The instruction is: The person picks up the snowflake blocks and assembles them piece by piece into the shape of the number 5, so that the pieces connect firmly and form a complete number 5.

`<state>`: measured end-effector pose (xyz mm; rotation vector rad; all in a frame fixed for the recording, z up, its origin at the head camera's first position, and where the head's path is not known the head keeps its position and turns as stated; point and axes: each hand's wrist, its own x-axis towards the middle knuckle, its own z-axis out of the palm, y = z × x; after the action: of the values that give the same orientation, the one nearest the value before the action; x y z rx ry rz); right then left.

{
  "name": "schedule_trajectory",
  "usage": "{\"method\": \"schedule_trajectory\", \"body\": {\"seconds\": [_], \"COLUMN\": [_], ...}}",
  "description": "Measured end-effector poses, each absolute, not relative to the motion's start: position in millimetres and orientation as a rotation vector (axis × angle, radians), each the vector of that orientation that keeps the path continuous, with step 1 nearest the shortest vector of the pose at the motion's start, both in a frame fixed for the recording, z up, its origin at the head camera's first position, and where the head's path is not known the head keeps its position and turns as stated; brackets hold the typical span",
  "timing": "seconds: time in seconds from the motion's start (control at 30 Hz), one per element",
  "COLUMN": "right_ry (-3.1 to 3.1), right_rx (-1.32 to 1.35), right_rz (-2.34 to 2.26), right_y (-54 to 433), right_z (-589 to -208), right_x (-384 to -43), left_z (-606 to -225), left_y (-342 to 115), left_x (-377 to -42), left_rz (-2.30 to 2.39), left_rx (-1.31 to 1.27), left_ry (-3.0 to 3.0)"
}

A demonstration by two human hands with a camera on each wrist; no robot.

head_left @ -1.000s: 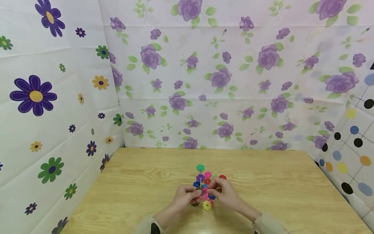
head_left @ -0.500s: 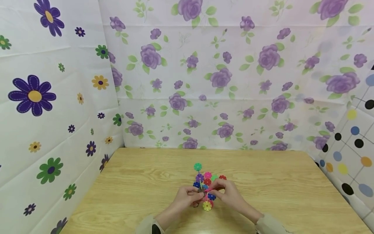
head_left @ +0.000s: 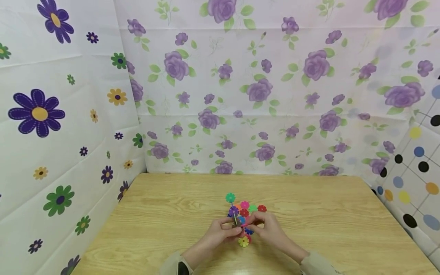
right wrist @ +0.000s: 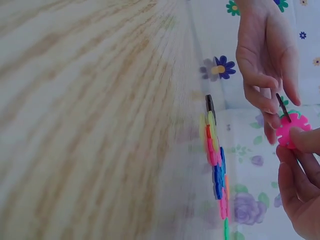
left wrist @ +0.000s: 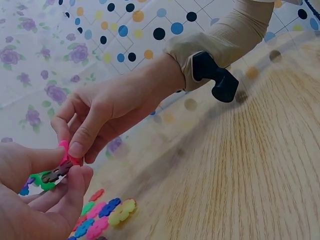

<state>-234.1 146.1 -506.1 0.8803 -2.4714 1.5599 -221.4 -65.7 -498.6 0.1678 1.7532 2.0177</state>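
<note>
My left hand grips a brown notched plastic snowflake disc between thumb and fingers. Joined to it is a short chain: a green disc, then a purple disc and a teal disc at the far end. Between thumb and fingertips, my right hand pinches a pink snowflake disc. Its edge meets the brown disc, roughly crosswise; whether their slots interlock is hard to tell. Both hands are raised above the table, fingertips nearly touching.
Several loose discs lie on the wooden table under and behind the hands, among them a yellow disc, a red disc and a blue disc. Patterned cloths hang around the table's back and sides.
The pink disc has come against the brown disc as the hands drew together. The chain's teal end has swung left, and the left hand has shifted slightly right.
</note>
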Motion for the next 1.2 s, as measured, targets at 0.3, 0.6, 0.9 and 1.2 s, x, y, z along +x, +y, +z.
{"method": "schedule_trajectory", "body": {"seconds": [0.3, 0.6, 0.9, 1.2], "right_ry": [-2.563, -2.637, -2.698, -2.786], "right_rx": [0.812, 0.829, 0.861, 0.866], "right_rz": [1.591, 1.559, 1.621, 1.560], "right_y": [144, 149, 153, 158], "right_z": [-500, -505, -506, -510], "right_x": [-229, -232, -236, -243], "left_z": [-500, -499, -500, -502], "left_y": [-65, -69, -76, -80], "left_x": [-221, -222, -226, -228], "left_rz": [2.069, 2.094, 2.083, 2.094], "left_rx": [0.164, 0.149, 0.112, 0.102], "left_ry": [1.680, 1.686, 1.742, 1.749]}}
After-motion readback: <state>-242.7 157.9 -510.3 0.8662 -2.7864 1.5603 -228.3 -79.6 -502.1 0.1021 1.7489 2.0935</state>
